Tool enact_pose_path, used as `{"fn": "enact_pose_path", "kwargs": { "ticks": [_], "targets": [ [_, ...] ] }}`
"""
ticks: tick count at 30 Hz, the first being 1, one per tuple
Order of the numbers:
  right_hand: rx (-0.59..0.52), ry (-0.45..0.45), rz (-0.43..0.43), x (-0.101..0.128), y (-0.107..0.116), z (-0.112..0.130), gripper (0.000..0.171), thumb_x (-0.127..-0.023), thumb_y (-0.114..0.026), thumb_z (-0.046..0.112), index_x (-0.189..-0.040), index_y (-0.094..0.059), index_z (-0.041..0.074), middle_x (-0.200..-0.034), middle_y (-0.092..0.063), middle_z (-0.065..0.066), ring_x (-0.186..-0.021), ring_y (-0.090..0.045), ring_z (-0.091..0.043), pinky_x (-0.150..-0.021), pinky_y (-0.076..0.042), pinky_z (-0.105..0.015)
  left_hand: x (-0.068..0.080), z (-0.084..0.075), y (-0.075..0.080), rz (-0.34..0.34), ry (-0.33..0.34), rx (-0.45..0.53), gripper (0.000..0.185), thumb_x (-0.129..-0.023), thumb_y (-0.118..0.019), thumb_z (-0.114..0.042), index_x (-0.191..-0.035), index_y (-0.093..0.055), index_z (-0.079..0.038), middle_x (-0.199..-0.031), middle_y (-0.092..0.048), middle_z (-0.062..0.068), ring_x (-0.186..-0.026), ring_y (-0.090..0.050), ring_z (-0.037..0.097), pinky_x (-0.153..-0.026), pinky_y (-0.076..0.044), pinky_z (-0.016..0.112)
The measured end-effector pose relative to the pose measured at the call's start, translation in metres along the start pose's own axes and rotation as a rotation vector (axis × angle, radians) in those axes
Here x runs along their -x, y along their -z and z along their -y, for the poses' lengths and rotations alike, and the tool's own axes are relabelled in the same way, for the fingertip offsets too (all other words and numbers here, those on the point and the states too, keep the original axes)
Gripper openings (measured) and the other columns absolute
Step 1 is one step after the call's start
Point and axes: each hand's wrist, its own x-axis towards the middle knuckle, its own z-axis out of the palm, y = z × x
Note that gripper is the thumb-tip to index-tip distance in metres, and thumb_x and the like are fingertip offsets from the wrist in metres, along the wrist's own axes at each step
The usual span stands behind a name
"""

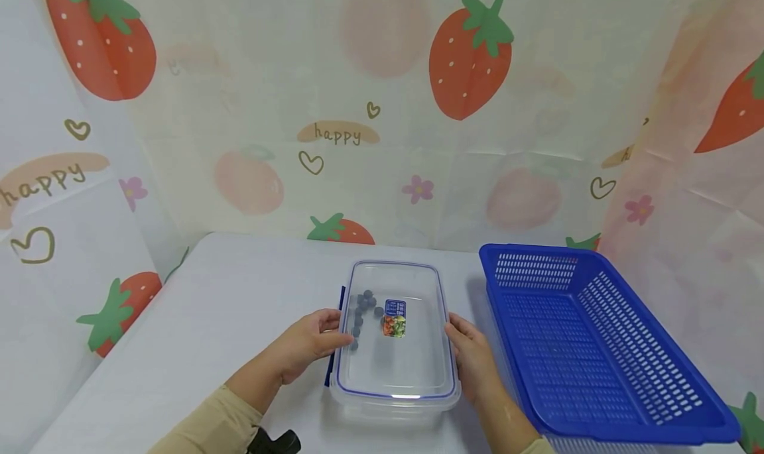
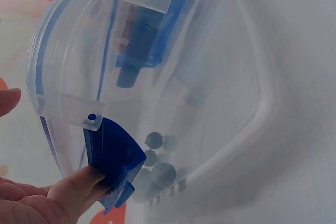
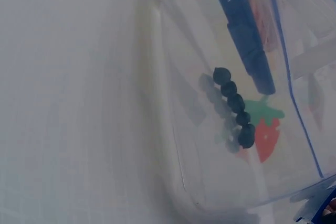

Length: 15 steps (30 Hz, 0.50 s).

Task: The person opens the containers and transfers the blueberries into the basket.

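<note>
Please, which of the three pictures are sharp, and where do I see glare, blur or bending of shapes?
Head view: sharp, evenly lit; a small white glare on the near edge of the lid; the basket casts a soft shadow. Left wrist view: the box bulges as if bent by the lens; the clip is clear. Right wrist view: hazy, with soft blueberries.

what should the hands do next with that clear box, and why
Probably swing the blue latch outward. The left hand already has fingertips on it, at the side of the lidded clear box of blueberries, while the right hand braces the opposite side, so the lid looks ready to unclip.
</note>
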Motion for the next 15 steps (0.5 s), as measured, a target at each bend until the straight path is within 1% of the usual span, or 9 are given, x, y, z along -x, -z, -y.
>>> {"fn": "enact_pose_path", "kwargs": {
  "ticks": [4,8,11,15],
  "targets": [
    [-0.009,-0.001,-0.009,0.0007,0.0002,-0.0003,0.05,-0.096,-0.045,0.018,-0.137,-0.032,-0.008,-0.135,-0.04,-0.026,-0.113,-0.051,-0.027,-0.087,-0.046,-0.034,-0.0011,0.0012,-0.0003,0.0,0.002,0.001,0.066,-0.082,-0.068,-0.013,-0.134,-0.033,0.007,-0.126,-0.05,0.019,-0.111,-0.053,0.026,-0.096,-0.039,0.046],
    [-0.034,0.0,-0.026,0.0017,0.0003,-0.0011,0.051,-0.096,-0.047,0.02,-0.136,-0.034,-0.008,-0.132,-0.045,-0.025,-0.105,-0.056,-0.02,-0.08,-0.049,-0.028,-0.001,0.0012,0.0,0.022,-0.006,0.012,0.069,-0.081,-0.069,-0.013,-0.134,-0.031,0.008,-0.128,-0.048,0.02,-0.115,-0.05,0.029,-0.097,-0.038,0.045],
    [-0.043,0.005,-0.023,0.002,0.0005,-0.0016,0.052,-0.096,-0.047,0.02,-0.136,-0.033,-0.008,-0.131,-0.046,-0.024,-0.103,-0.057,-0.018,-0.079,-0.049,-0.027,-0.0005,0.0007,0.0004,0.035,-0.009,0.02,0.069,-0.081,-0.069,-0.013,-0.135,-0.03,0.008,-0.129,-0.046,0.021,-0.117,-0.049,0.03,-0.097,-0.038,0.045],
    [-0.043,0.003,-0.018,0.0017,0.0004,-0.0017,0.051,-0.096,-0.047,0.019,-0.137,-0.033,-0.008,-0.132,-0.045,-0.025,-0.103,-0.057,-0.019,-0.079,-0.048,-0.027,-0.0002,-0.0002,0.0009,0.034,-0.002,0.015,0.067,-0.081,-0.068,-0.013,-0.134,-0.031,0.007,-0.128,-0.047,0.021,-0.115,-0.05,0.028,-0.097,-0.038,0.045]
  ]
}}
